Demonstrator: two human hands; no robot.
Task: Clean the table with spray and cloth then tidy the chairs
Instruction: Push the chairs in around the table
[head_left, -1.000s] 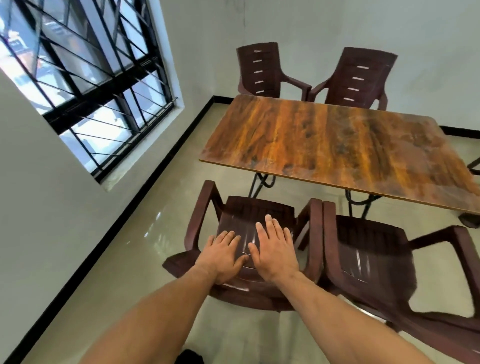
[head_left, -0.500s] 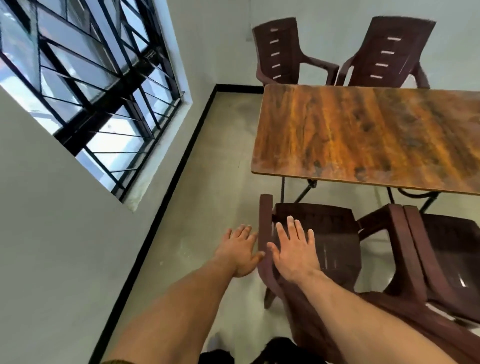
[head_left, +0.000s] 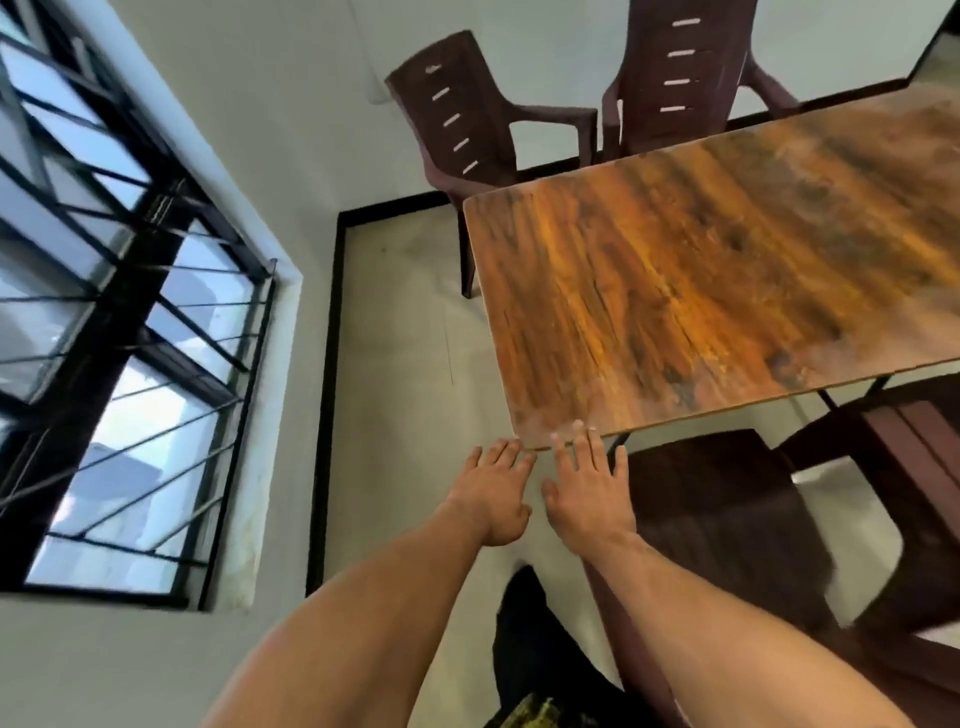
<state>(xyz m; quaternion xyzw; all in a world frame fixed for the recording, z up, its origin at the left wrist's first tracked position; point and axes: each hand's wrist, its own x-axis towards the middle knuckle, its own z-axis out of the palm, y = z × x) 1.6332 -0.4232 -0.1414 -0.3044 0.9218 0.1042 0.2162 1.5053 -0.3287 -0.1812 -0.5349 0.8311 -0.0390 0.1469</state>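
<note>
**Q:** Where are the hands?
**A:** Left hand (head_left: 493, 488) and right hand (head_left: 589, 488) stretch forward side by side, fingers straight, holding nothing, at the near corner of the wooden table (head_left: 727, 286).

**Q:** And the chairs?
**A:** A brown chair (head_left: 727, 519) sits at the near edge under the right forearm, a second chair (head_left: 914, 467) beside it. A far-left chair (head_left: 467, 156) and a far-right chair (head_left: 675, 124) face them.

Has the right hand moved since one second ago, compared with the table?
Yes. The right hand came off the near chair and went leftward; its fingertips now lie over the near left corner of the table.
</note>
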